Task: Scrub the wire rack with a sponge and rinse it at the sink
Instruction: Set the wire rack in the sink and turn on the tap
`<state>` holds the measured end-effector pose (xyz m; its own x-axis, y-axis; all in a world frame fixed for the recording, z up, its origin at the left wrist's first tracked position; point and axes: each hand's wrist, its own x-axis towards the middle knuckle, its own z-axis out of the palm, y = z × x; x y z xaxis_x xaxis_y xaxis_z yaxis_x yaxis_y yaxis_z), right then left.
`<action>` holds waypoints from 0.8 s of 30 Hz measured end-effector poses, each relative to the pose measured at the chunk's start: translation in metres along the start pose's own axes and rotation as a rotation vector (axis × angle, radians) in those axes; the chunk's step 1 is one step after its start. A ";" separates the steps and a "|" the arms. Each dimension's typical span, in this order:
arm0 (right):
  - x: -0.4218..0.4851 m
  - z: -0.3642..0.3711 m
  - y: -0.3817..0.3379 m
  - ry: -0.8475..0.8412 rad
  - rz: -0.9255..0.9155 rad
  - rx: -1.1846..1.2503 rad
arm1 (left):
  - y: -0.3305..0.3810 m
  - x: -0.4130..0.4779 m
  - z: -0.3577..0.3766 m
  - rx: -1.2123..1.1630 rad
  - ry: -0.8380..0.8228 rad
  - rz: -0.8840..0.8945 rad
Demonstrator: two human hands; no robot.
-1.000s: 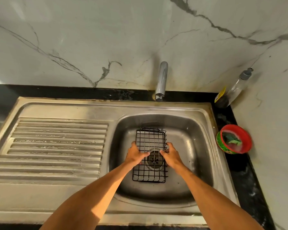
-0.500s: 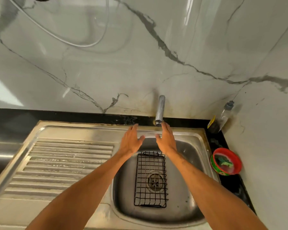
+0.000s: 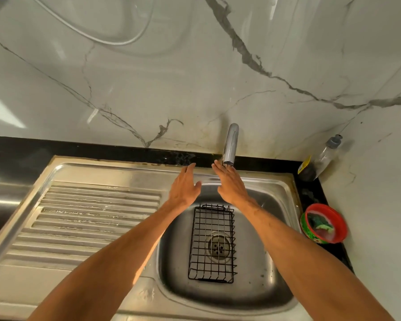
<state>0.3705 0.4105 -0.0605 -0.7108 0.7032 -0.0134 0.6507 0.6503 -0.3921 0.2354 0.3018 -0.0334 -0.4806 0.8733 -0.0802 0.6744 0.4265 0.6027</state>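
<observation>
Wire rack [image 3: 212,244] is now lying flat on the bottom of the sink [image 3: 276,262], right over the drain [image 3: 218,245], long side running near to far. A second ago I had both hands on its edges, settling it in there. Now I've let go, and both hands are up at the far end of the basin by the tap [image 3: 230,144].

My left hand [image 3: 185,187] is flat with the fingers straight, holding nothing, just left of the spout. My right hand [image 3: 229,184] is the same, open and empty, with the fingertips right under the spout mouth. Can't really tell if any water is coming out yet.

So the rack is parked where the water will hit it and nobody's touching it. I'd say the scrubbing hasn't started. The green thing I take for the sponge [image 3: 320,224] is sitting in the red bowl [image 3: 338,230] on the dark surface [image 3: 21,149] to the right of the sink, untouched. There's a bottle [image 3: 326,154] in the far right corner too. Next up is probably getting water going, then reaching right for the sponge.
</observation>
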 end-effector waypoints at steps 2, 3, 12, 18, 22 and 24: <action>0.000 0.000 0.003 -0.019 -0.030 -0.042 | -0.002 -0.001 0.002 -0.003 0.001 0.004; -0.001 -0.001 0.004 -0.026 -0.041 -0.045 | -0.002 -0.001 0.002 -0.005 0.000 0.005; -0.072 -0.007 0.003 0.175 0.187 0.310 | 0.019 -0.049 0.015 0.038 -0.090 0.112; -0.130 -0.026 0.031 0.309 0.346 0.359 | 0.060 -0.081 0.046 0.049 -0.155 0.254; -0.160 -0.053 0.055 0.430 0.397 0.335 | 0.099 -0.084 0.060 0.047 -0.160 0.356; -0.175 -0.066 0.072 0.498 0.456 0.275 | 0.119 -0.083 0.068 0.047 -0.161 0.389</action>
<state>0.5591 0.3534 -0.0253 -0.1367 0.9770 0.1636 0.7163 0.2116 -0.6649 0.3939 0.2963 -0.0088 -0.0940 0.9954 0.0211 0.8152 0.0648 0.5756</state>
